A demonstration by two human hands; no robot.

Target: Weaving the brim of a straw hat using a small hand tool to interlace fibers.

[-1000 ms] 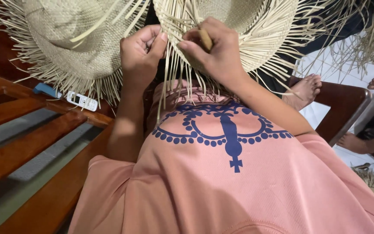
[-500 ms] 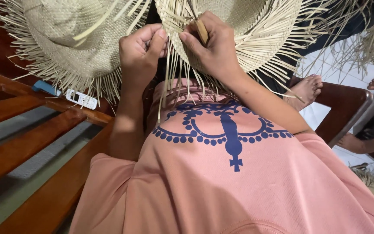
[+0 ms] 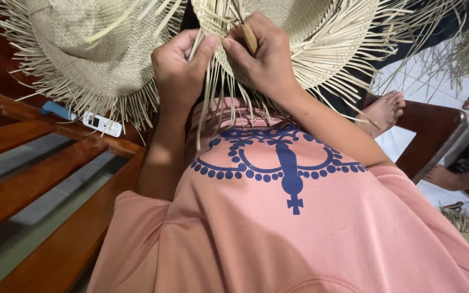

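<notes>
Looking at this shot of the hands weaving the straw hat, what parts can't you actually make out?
Head view only:
- The small wooden tool: mostly hidden inside the right hand; its tip can't be seen.
- Straw hat being woven: its crown is cut off by the top edge.
- Left hand: the fingertips pinch strands, but the exact weave point is covered by both hands.
- Small white device on the wooden bench: too small to identify.

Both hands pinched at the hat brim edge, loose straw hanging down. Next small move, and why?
Probably cross the strand pinched by the left hand over toward the right hand, which also grips a small wooden tool. Both thumbs meet at the unfinished edge of the woven straw hat, and loose straw strands hang unwoven just below.
</notes>
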